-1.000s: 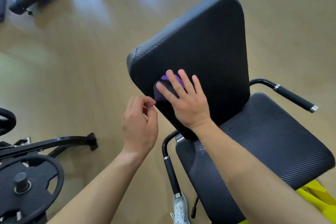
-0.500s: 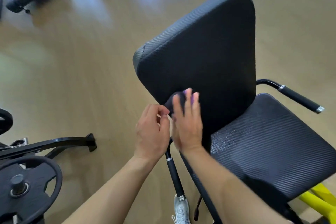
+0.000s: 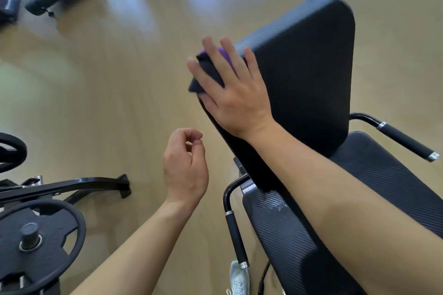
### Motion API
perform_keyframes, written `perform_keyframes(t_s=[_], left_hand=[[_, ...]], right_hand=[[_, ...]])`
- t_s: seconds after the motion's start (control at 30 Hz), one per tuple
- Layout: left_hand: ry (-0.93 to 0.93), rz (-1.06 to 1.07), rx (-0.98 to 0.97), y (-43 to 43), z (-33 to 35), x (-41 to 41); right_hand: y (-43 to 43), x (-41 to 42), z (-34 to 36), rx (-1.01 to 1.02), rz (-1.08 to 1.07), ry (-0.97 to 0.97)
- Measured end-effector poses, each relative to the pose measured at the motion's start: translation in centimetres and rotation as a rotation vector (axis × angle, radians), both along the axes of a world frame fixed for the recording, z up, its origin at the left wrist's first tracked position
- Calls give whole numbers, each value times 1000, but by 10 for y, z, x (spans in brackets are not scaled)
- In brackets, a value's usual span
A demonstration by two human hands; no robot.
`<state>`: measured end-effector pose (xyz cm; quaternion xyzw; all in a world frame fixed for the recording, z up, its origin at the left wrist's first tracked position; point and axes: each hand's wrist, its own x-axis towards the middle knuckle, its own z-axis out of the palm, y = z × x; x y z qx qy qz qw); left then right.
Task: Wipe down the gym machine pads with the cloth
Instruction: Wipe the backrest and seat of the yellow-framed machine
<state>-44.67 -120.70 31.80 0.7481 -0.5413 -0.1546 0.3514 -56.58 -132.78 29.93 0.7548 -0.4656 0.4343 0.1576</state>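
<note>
Now the right hand (image 3: 236, 100) has swept the cloth (image 3: 207, 72) from the lower left edge of the back pad (image 3: 306, 74) up to its upper left corner, fingers (image 3: 249, 61) spread flat, pressing it on; the left hand (image 3: 184, 167) hangs loosely curled, empty. That edge looks covered; the seat pad (image 3: 374, 199) likely remains.

black ribbed back pad (image 3: 306, 67), purple-and-black cloth (image 3: 211, 72)

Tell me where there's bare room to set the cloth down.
The seat pad is bare between the two handles. The back pad's upper-left corner is crowded by the right hand pressing the cloth.
</note>
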Motion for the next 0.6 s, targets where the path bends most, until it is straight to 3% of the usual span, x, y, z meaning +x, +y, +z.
perform_keyframes(t_s=[0.1,0.23,0.3,0.37,0.47,0.6], left_hand=[[43,50,-1,-2,5,-3],[36,17,-67,-13,24,-15],[-76,-102,-120,-23,38,-24],[-246,-244,-147,-38,48,-34],[-425,-366,-111,-63,59,-62],[-605,-495,3,-91,63,-114]], right_hand=[[-4,7,16,79,-39,-43],[5,-2,16,42,25,70],[-8,-24,29,61,46,128],[-32,-57,45,215,-70,130],[-61,-113,63,522,-220,72],[-81,-149,68,651,-214,-92]])
